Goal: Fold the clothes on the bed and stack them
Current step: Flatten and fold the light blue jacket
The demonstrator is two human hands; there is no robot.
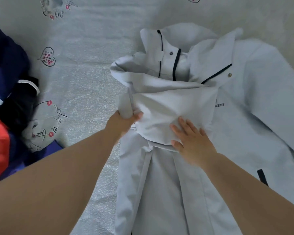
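Note:
A pale blue-grey hooded jacket (244, 102) with dark zips lies spread on the bed, hood at the far end. Its left sleeve is folded across the chest. My left hand (124, 121) grips the cuff end of that sleeve at the jacket's left edge. My right hand (192, 141) lies flat with fingers spread on the folded sleeve, pressing it onto the jacket's front.
A heap of other clothes (5, 102), navy, black, white and orange-red, lies at the left edge of the bed. The bed sheet (85, 68) is pale with heart and lip prints. The jacket's right sleeve (282, 119) stretches out toward the right edge.

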